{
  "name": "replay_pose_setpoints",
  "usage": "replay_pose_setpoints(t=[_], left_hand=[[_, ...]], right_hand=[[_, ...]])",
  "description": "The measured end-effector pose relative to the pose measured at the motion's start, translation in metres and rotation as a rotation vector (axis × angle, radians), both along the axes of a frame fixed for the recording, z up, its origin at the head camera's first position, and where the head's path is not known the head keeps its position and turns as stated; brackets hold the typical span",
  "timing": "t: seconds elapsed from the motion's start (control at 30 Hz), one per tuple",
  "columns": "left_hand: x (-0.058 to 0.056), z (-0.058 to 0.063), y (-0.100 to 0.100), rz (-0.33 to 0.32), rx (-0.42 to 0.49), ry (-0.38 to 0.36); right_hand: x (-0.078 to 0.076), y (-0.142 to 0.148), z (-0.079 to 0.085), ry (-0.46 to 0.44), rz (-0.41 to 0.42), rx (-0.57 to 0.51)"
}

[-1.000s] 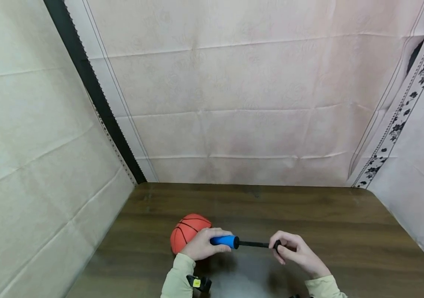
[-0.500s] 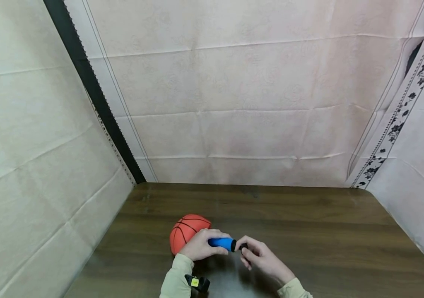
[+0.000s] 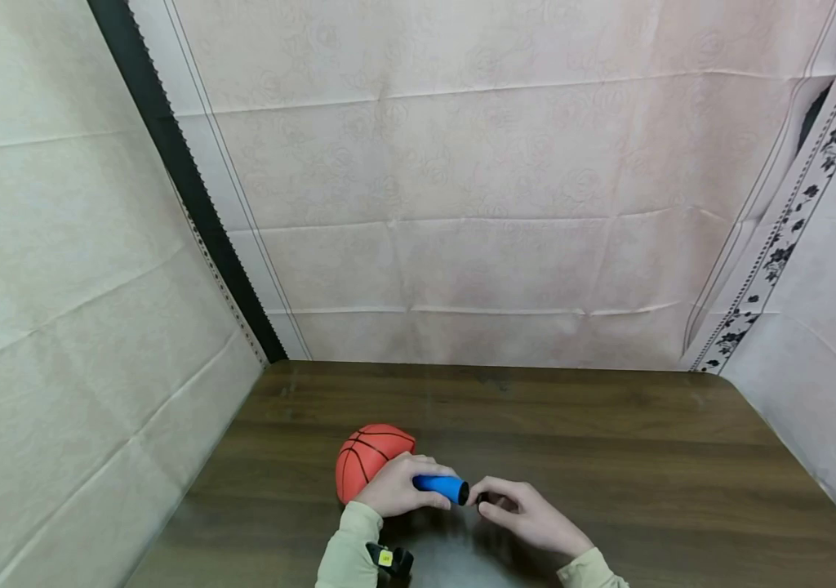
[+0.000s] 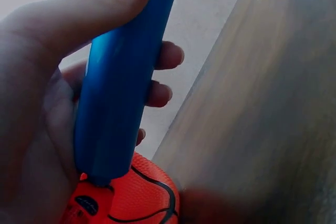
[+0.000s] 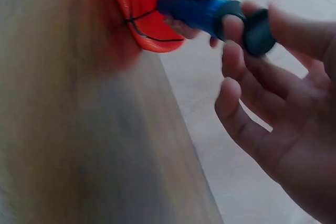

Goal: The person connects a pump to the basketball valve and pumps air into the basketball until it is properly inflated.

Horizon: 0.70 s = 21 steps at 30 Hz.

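A small blue hand pump (image 3: 442,486) lies almost level in my left hand (image 3: 397,487), whose fingers and thumb wrap its barrel. In the left wrist view the barrel's (image 4: 118,93) lower end meets the orange-red basketball (image 4: 147,187). That ball (image 3: 366,457) looks dented and lopsided, partly hidden behind the left hand. With thumb and fingertips my right hand (image 3: 531,516) pinches the black plunger knob (image 5: 259,32), close to the barrel's black end cap. Hardly any rod shows between cap and knob. Whether the pump's needle sits inside the ball is hidden.
Beneath the hands is a dark wood-grain table (image 3: 572,425). Pale cloth (image 3: 499,204) hangs behind it, with more at both sides. A black camera (image 3: 392,560) is strapped to the left wrist.
My right hand has moved left, pushing the black rod that stuck out a second ago into the blue barrel. Since half a second ago it has shifted slightly down. The left hand stays almost still.
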State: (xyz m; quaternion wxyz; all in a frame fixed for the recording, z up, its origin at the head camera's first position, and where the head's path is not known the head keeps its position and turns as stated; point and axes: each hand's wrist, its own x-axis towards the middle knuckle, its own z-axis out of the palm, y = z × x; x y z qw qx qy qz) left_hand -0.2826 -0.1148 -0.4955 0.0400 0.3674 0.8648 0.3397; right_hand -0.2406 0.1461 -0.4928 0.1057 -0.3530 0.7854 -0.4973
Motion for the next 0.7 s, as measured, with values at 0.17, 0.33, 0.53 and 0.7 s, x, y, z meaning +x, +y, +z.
replay_pose_setpoints(t=[0.17, 0.33, 0.53, 0.7], left_hand=[[-0.001, 0.000, 0.000, -0.040, 0.028, -0.016], [0.001, -0.001, -0.001, -0.007, 0.004, -0.039], [0.001, 0.001, 0.000, -0.008, 0.004, -0.046], [0.000, 0.002, 0.000, -0.038, 0.029, -0.050]], right_hand=[[0.001, 0.007, 0.007, 0.022, 0.050, 0.034], [0.003, 0.010, 0.008, 0.040, 0.079, 0.043], [0.002, 0.011, 0.009, 0.027, 0.098, 0.037], [0.001, 0.014, 0.012, 0.031, 0.135, 0.003]])
